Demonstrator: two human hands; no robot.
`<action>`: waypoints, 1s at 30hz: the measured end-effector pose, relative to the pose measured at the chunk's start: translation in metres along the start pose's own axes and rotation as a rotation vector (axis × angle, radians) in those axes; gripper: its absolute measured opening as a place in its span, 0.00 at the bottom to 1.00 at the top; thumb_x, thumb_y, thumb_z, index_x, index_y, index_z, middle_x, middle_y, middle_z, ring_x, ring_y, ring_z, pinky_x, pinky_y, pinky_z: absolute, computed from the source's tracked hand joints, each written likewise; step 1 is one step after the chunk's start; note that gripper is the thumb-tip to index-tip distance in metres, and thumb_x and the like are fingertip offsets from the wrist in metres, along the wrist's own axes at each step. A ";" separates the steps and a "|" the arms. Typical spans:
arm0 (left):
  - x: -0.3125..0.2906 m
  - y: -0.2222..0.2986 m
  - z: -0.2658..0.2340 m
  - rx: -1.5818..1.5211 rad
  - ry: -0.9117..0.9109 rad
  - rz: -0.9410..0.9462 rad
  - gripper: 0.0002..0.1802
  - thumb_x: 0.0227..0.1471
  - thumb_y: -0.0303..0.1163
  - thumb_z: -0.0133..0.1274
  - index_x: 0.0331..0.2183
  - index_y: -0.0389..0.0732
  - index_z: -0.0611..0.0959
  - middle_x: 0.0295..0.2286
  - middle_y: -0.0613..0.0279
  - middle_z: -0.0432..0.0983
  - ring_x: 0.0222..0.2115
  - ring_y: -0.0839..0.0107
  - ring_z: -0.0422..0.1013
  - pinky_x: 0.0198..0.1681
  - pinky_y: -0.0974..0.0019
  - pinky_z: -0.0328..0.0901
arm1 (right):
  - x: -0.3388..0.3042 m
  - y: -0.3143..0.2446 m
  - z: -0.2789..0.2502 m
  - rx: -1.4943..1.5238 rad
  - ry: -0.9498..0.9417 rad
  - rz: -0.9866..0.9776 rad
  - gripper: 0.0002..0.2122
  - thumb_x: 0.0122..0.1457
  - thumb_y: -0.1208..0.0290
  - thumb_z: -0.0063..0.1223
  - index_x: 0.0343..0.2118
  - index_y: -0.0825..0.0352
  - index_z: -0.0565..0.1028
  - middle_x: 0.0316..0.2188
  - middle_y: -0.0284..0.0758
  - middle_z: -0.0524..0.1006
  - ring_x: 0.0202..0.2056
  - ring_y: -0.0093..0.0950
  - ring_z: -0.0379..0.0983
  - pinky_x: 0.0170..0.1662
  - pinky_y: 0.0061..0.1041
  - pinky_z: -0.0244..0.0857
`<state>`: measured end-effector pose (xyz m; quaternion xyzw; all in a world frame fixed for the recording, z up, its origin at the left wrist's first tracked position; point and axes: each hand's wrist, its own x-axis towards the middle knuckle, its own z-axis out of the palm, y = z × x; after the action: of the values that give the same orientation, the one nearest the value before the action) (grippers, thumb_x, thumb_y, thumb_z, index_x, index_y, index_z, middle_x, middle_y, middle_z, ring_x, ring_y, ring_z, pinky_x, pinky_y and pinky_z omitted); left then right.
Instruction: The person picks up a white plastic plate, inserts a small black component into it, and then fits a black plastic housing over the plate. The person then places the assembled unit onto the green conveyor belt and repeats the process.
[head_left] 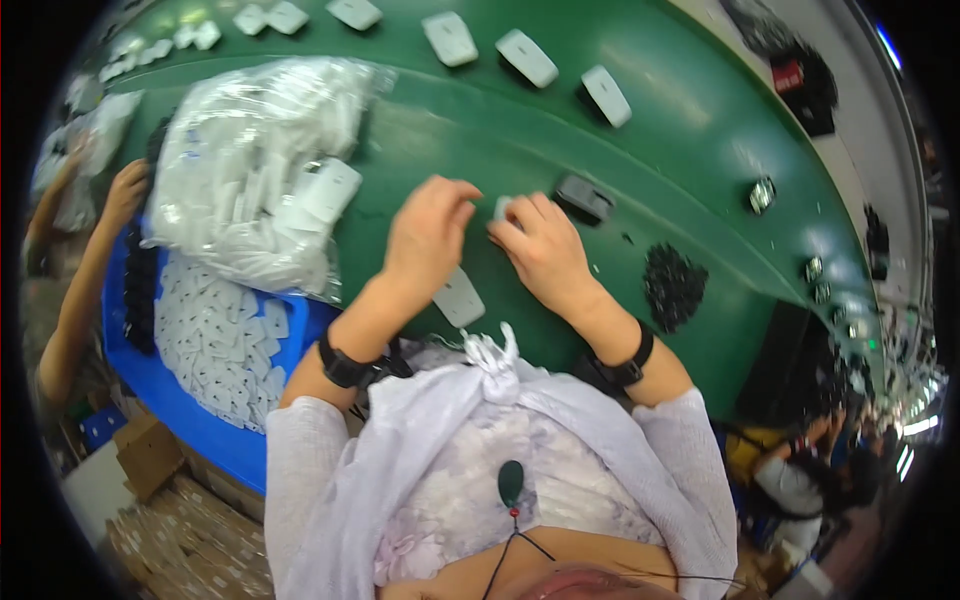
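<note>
My right hand (545, 250) is closed, its thumb and fingertips on a small white piece (502, 208) that they mostly hide. To its left, my left hand (430, 235) is raised above the green table with fingers bent but apart, and nothing shows in it. A flat white plastic cover (460, 298) lies below the hands, close to my body. Just beyond my right hand is a dark, open rectangular casing (585, 198). Farther right lies a heap of small black parts (675, 285).
A clear plastic bag (260, 150) full of white covers lies at left, with a white cover (328, 190) on it. A blue bin (210, 420) holds many white plates. White housings (527, 58) line the green belt (670, 120). A co-worker's hand (125, 190) shows far left.
</note>
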<state>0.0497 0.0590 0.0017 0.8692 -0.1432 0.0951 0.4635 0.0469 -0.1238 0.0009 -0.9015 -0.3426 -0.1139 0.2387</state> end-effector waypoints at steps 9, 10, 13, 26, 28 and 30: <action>-0.013 0.008 0.011 -0.325 -0.028 -0.070 0.05 0.53 0.24 0.51 0.35 0.35 0.77 0.28 0.58 0.72 0.24 0.69 0.71 0.28 0.68 0.66 | 0.002 -0.021 -0.024 0.211 0.211 0.159 0.08 0.49 0.81 0.58 0.33 0.69 0.72 0.27 0.34 0.70 0.31 0.31 0.70 0.33 0.26 0.65; -0.014 0.016 0.011 -0.479 -0.094 -0.157 0.06 0.54 0.24 0.50 0.36 0.35 0.76 0.28 0.59 0.73 0.24 0.72 0.70 0.28 0.69 0.66 | 0.000 -0.022 -0.026 0.222 0.215 0.135 0.08 0.49 0.81 0.58 0.33 0.69 0.72 0.27 0.34 0.70 0.31 0.31 0.70 0.33 0.26 0.65; -0.014 0.033 0.010 -0.548 -0.124 -0.121 0.07 0.54 0.24 0.51 0.37 0.35 0.75 0.29 0.60 0.74 0.24 0.75 0.71 0.28 0.71 0.66 | -0.001 -0.026 -0.032 0.982 0.215 0.620 0.05 0.55 0.81 0.54 0.34 0.70 0.71 0.28 0.31 0.73 0.29 0.21 0.71 0.32 0.18 0.64; -0.014 0.037 0.012 -0.748 -0.239 -0.219 0.04 0.54 0.24 0.50 0.33 0.35 0.73 0.23 0.62 0.72 0.18 0.77 0.67 0.22 0.72 0.62 | -0.017 -0.028 -0.047 1.152 0.134 0.634 0.04 0.57 0.78 0.53 0.35 0.69 0.71 0.27 0.29 0.73 0.26 0.17 0.68 0.31 0.14 0.62; -0.016 0.035 0.017 -0.791 -0.251 -0.219 0.04 0.55 0.24 0.49 0.33 0.35 0.72 0.22 0.63 0.71 0.17 0.80 0.66 0.20 0.74 0.61 | -0.022 -0.024 -0.044 0.951 0.158 0.566 0.03 0.58 0.79 0.52 0.34 0.69 0.72 0.27 0.29 0.72 0.27 0.16 0.67 0.31 0.13 0.61; -0.017 0.035 0.018 -0.945 -0.341 -0.334 0.05 0.57 0.27 0.49 0.35 0.36 0.73 0.24 0.63 0.73 0.20 0.80 0.67 0.23 0.75 0.63 | -0.025 -0.023 -0.043 0.829 0.195 0.483 0.03 0.58 0.78 0.52 0.33 0.69 0.72 0.27 0.29 0.72 0.26 0.15 0.67 0.31 0.14 0.61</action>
<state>0.0227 0.0285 0.0138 0.5795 -0.1036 -0.1977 0.7838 0.0106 -0.1448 0.0366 -0.7692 -0.1163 0.0070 0.6283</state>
